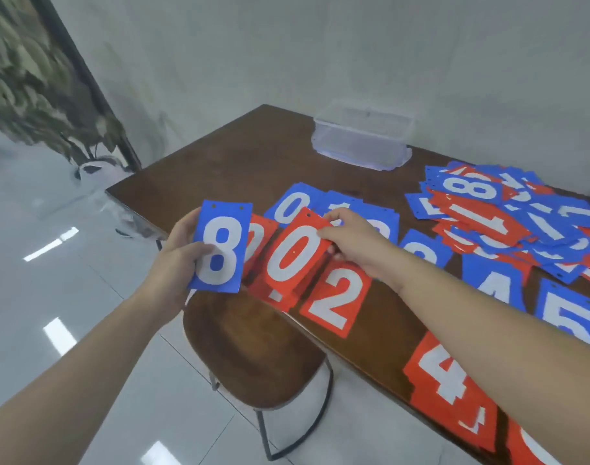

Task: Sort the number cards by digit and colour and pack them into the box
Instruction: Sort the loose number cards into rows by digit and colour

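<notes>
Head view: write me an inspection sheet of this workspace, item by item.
Surface: dark wooden table, bare at its far left part.
Job's things: clear plastic box at the far edge, no cards seen inside; sorted cards laid out near the front, among them the red 2 card and blue 5 card; unsorted heap at the right.
Clutter: nothing seen.
Grips: left hand holds the blue 8 card above the table edge; right hand pinches the red 0 card over a red stack.
Cables: nothing seen.
Surroundings: wooden chair under the table, pale tiled floor, plain wall, plant picture at left.
</notes>
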The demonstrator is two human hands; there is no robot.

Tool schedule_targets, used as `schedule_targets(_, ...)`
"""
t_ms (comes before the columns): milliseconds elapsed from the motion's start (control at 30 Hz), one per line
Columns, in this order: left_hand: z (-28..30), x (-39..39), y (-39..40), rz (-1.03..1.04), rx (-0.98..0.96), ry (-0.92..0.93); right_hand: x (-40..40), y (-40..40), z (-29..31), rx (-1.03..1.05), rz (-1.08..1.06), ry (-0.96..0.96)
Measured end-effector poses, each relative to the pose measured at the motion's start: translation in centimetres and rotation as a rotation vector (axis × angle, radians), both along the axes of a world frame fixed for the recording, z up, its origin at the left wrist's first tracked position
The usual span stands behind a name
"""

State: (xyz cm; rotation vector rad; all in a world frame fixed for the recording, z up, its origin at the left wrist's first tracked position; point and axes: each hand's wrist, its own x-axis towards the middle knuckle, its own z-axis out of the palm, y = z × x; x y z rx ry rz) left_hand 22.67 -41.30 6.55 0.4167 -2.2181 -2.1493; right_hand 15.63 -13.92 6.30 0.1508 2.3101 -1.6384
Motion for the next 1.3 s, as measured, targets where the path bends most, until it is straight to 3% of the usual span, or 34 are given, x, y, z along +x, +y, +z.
schedule_targets(200, -1.0, -0.5, -5.5, -0.033, 0.021, -0.002, -3.7, -8.0, -0.8, 0.142, 0.042, 0.094)
schedule_targets(467, -1.8, -1.5, -6.7, -0.082, -0.009, 0.048, -5.6, -10.4, -3.1, 0.704, 0.173, 0.315)
schedule_targets(567, -1.7, -2.1, -5.7, -0.121, 0.014, 0.041, -5.2, -9.1, -2.9, 0.654, 0.139, 0.359)
schedule_targets(667, -1.6, -3.2, -3.6, -0.194, 0.03, 0.043, -4.2, -6.3, -2.3, 0.494, 0.084, 0.373)
schedule_targets(833, -0.9, -4.9, 2.5, -0.335, 0.065, 0.036, -1.1, 1.9, -0.6, 0.437, -0.029, 0.33)
schedule_targets(1300, 0.4, -2.3, 27.4, -0.607, -0.078, -0.002, 12.2, 30.6, -0.1, 0.554, -0.331, 0.277)
